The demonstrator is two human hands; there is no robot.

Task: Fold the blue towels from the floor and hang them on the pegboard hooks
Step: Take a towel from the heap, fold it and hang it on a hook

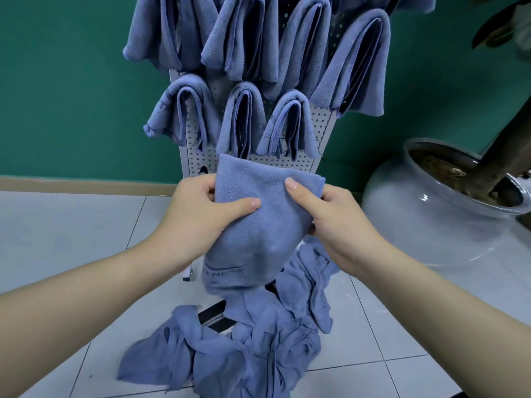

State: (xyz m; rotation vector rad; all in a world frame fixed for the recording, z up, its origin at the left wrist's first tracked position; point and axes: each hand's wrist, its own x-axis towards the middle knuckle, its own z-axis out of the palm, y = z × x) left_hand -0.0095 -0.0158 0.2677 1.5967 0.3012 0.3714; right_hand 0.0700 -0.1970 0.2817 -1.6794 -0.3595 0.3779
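Wall (71, 96): dark green, plain.
Skirting (86, 185): beige strip along the wall's foot.
Floor (71, 225): pale glossy tiles with thin grout lines.
Plant pot (425, 219): large, rounded, glossy grey, right side, holding soil.
Trunk (505, 156): thick, brown, leaning right out of the pot.

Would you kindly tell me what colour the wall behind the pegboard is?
The wall is dark green, plainest in the head view, left of the pegboard.
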